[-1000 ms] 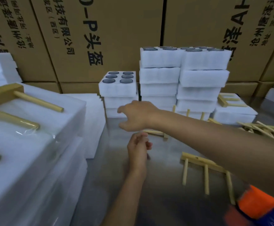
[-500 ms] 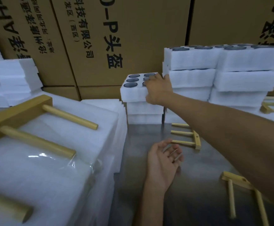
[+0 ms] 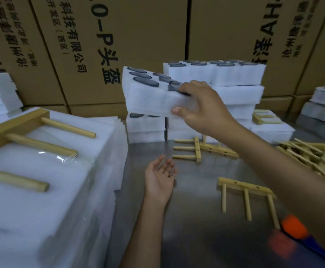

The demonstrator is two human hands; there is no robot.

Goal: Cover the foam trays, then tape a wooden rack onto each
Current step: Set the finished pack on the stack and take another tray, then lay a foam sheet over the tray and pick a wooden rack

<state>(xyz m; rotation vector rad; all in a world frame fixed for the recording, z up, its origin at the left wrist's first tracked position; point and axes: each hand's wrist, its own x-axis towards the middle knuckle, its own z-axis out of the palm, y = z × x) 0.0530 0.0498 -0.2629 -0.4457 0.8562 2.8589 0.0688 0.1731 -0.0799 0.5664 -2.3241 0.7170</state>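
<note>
Fingers point(image 3: 184, 88) of the right hand point(image 3: 202, 105) were clamped over the top edge of a white foam tray point(image 3: 150, 97), thumb pressed against its near side, so the tray hung tilted in the air, its right end in the grip and its dark round pockets facing up and toward the left. It sat just above a short stack of foam trays point(image 3: 146, 126), clear of the topmost one. The left hand point(image 3: 160, 180) lay lower and nearer, palm up, fingers loosely spread and holding nothing, hovering over the grey metal table point(image 3: 186, 238).

Just right of the lifted tray stood a taller stack of trays point(image 3: 225, 82), two wide. In front of both stacks a wooden rack point(image 3: 190, 149) with three pegs lay flat on the table, another rack point(image 3: 246, 194) lay nearer, and a loose heap of racks point(image 3: 312, 157) lay at the right. On the left a pile of covered trays point(image 3: 41, 190) filled the near corner, a peg rack point(image 3: 22, 136) lying on top under clear tape. Brown cartons point(image 3: 138, 35) with printed black characters walled off the back. An orange and blue object point(image 3: 295, 227), blurred, showed at the lower right.
</note>
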